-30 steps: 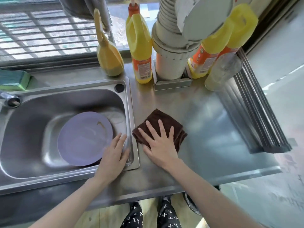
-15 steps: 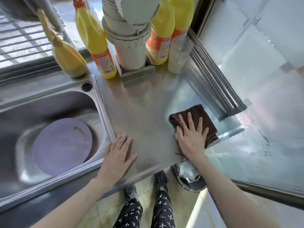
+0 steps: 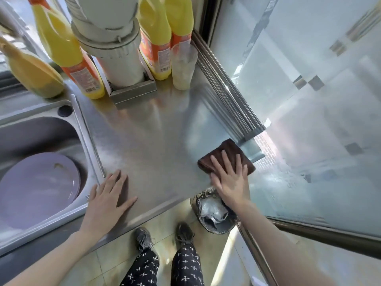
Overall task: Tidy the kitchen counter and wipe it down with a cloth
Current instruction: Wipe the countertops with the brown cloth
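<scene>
Wiping is under way: the right hand (image 3: 232, 180) presses the folded brown cloth (image 3: 223, 155) flat, fingers straight and spread, at the steel table's (image 3: 156, 141) front right corner. The left hand (image 3: 107, 198) rests open beside the sink (image 3: 86, 129). Next, probably sweep back toward the bottles.

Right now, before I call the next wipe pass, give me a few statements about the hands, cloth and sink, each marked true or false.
1. The right hand presses flat on the brown cloth. True.
2. The cloth lies beside the sink. False: it sits at the counter's far right front corner.
3. The left hand holds a sponge. False: it rests flat on the counter, holding nothing.
4. A purple plate lies in the sink. True.
5. A clear cup stands next to the yellow bottles. True.
</scene>
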The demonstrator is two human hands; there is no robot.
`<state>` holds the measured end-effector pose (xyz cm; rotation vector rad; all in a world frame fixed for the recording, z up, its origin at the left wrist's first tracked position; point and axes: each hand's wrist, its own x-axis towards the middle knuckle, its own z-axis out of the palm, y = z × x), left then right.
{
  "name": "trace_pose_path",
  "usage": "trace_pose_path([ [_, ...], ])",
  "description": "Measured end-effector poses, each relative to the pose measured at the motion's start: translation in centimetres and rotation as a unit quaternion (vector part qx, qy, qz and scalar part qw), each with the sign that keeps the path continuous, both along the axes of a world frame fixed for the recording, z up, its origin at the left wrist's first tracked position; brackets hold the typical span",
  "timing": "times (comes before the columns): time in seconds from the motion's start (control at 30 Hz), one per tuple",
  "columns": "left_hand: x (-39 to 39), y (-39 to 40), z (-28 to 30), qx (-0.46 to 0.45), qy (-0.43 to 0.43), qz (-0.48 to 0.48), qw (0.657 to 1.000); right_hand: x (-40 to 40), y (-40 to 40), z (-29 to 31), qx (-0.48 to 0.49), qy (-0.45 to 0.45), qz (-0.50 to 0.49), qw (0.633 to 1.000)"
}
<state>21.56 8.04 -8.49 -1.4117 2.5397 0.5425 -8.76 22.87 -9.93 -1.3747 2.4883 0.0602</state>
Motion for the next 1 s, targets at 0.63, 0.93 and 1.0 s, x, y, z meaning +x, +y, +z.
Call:
trace_pose_path([
  [0.63,-1.5,6.0,1.1,-0.001,-0.007,0.124,0.992,8.7,-3.6,-0.1,0.003,-0.060,0.288,0.956],
  [0.93,3.9,7.0,2.5,-0.006,0.019,0.211,0.977,6.1,-10.0,0.5,-0.004,-0.078,0.104,0.992],
  [1.0,5.2,7.3,2.5,-0.004,0.020,0.228,0.973,7.9,-9.6,0.6,-0.010,-0.098,0.092,0.991],
])
